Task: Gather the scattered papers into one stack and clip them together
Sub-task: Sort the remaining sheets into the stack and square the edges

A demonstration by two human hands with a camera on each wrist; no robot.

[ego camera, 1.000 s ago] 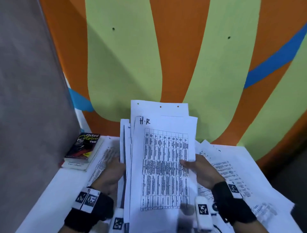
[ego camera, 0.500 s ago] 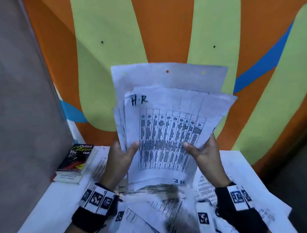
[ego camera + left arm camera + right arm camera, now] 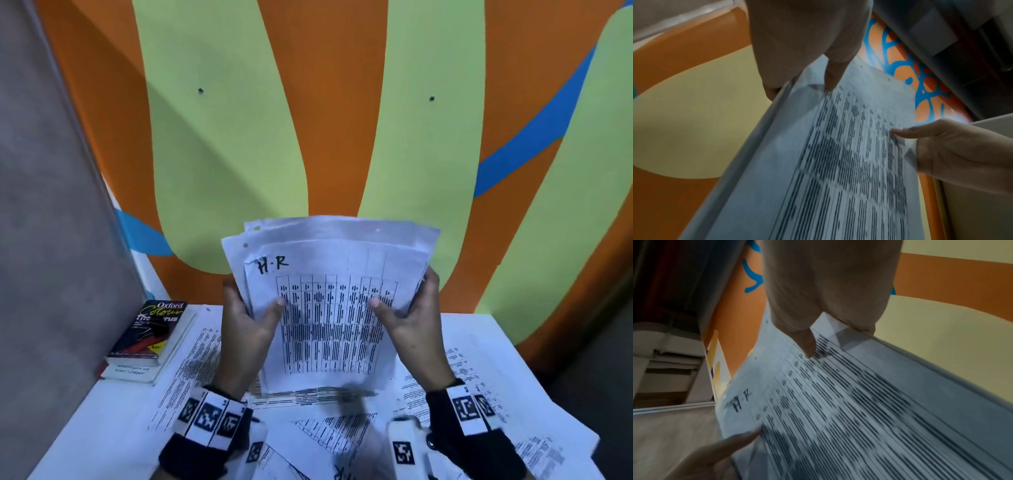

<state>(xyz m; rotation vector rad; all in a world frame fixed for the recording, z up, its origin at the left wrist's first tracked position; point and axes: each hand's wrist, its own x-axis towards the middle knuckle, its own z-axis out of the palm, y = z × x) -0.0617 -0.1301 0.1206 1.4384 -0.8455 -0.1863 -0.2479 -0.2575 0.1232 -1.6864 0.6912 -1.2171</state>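
White sheets, head view: bundle of papers (image 3: 329,308) held upright above the table (image 3: 102,428), lower than half a second ago, bottom edge now close over the loose papers (image 3: 479,370) beneath; top edges staggered, not flush.
Meaning for the task: likely a tap-down to square the edges; gathering unfinished, with printed pages scattered on the table; no clipping yet.
Clip, head view: dark binder clip (image 3: 152,330) apparently lying on the thesaurus (image 3: 150,329) at the left, well apart from the bundle.
Left hand (image 3: 245,329), head view: pinching the bundle's left edge, thumb on the front page, fingers behind.
Right hand (image 3: 411,318), head view: pinching the right edge likewise, thumb in front.
Left wrist view: thumb (image 3: 832,78) pressed on the printed table near the upper edge; right hand visible across the page; print blurred.
Right wrist view: thumb (image 3: 807,344) on the front page, "H.R" corner at the far side, left thumb tip touching the page there.
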